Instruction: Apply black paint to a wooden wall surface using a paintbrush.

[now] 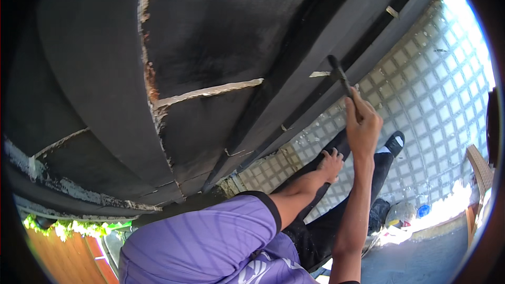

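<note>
My right hand (363, 126) is closed around the handle of a dark brush (340, 73), whose dark head lies at or near the dark grey panelled surface (292, 98). Whether the head touches it, I cannot tell. Beside the brush, a short pale strip (319, 74) crosses a black groove. My left hand (332, 165) rests on my black-trousered leg with its fingers spread and holds nothing. Further left, a long pale, rough-edged strip (209, 90) meets a chipped, brownish seam (148, 63) on the same surface.
Paving with a square grid pattern (418, 86) lies beyond the panelled surface. My foot in a black sandal (395, 144) stands on it. Near my legs are a black plastic bag (379, 212), a clear plastic container (400, 213) and a blue round object (423, 210). Green foliage (63, 228) shows at lower left.
</note>
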Demonstrator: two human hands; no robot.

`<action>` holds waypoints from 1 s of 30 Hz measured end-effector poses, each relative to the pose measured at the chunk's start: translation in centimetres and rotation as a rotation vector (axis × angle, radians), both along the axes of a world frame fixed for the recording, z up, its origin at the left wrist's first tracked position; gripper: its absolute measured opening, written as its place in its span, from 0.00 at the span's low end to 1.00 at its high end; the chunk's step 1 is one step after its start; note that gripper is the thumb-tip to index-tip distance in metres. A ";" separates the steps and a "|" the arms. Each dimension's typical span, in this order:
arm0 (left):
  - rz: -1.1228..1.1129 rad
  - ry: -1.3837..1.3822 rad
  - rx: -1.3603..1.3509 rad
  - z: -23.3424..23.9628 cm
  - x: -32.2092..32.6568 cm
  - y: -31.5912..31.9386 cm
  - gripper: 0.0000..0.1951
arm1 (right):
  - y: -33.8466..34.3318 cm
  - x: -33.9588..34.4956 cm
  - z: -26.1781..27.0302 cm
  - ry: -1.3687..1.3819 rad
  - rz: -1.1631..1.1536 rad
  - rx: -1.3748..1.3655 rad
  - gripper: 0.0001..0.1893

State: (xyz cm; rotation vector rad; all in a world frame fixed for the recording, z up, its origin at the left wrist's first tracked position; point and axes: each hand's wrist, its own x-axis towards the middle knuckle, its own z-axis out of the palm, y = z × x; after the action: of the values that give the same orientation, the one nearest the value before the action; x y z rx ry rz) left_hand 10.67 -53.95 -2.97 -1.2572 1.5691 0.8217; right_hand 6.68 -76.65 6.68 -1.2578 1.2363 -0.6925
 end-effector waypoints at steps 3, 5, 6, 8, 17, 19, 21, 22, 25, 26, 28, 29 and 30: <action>0.008 0.016 -0.001 -0.6 -0.6 0.6 0.36 | -0.7 -0.8 0.0 0.021 -0.023 -0.006 0.15; -0.039 0.001 0.041 -1.3 -0.9 1.0 0.35 | -1.0 -1.0 -0.1 0.048 -0.055 -0.003 0.15; -0.086 -0.007 0.087 -1.7 -0.9 1.2 0.35 | -1.2 -1.0 -0.2 0.044 -0.067 -0.014 0.16; -0.121 -0.108 0.038 -2.3 -1.9 1.8 0.31 | -1.3 -0.9 -0.2 0.071 -0.063 -0.025 0.16; -0.097 -0.003 0.074 0.2 -4.0 5.9 0.26 | -0.3 -0.4 0.1 0.044 -0.089 0.089 0.16; -0.096 0.019 0.077 0.1 -4.0 5.5 0.26 | -0.1 -0.3 0.0 0.053 -0.084 0.081 0.16; -0.093 0.035 0.072 -0.1 -3.9 5.2 0.26 | 0.0 -0.4 0.1 0.075 -0.085 0.099 0.16; -0.095 0.036 0.074 -0.1 -3.8 5.1 0.26 | 0.0 -0.2 0.0 0.005 -0.132 0.068 0.16; -0.103 0.053 0.067 -0.4 -3.9 5.0 0.26 | 0.0 -0.5 0.2 0.088 -0.102 0.078 0.16; -0.100 0.057 0.067 -0.5 -4.0 4.9 0.26 | -0.1 -0.6 0.2 0.036 -0.127 0.077 0.16; -0.100 0.071 0.066 -0.7 -4.1 5.0 0.26 | -0.1 -0.9 0.2 0.068 -0.113 0.052 0.16; -0.099 0.078 0.065 -0.8 -4.1 5.0 0.26 | -0.1 -1.1 0.2 0.069 -0.109 0.062 0.16; -0.094 0.080 0.064 -0.8 -4.1 5.0 0.26 | -0.1 -1.0 0.0 0.072 -0.100 0.037 0.16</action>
State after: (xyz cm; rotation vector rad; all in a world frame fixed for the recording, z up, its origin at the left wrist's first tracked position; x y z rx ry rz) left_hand 6.59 -48.96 -3.79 -1.1085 1.6397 0.8645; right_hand 5.63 -76.77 6.71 -1.2054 1.3724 -0.6980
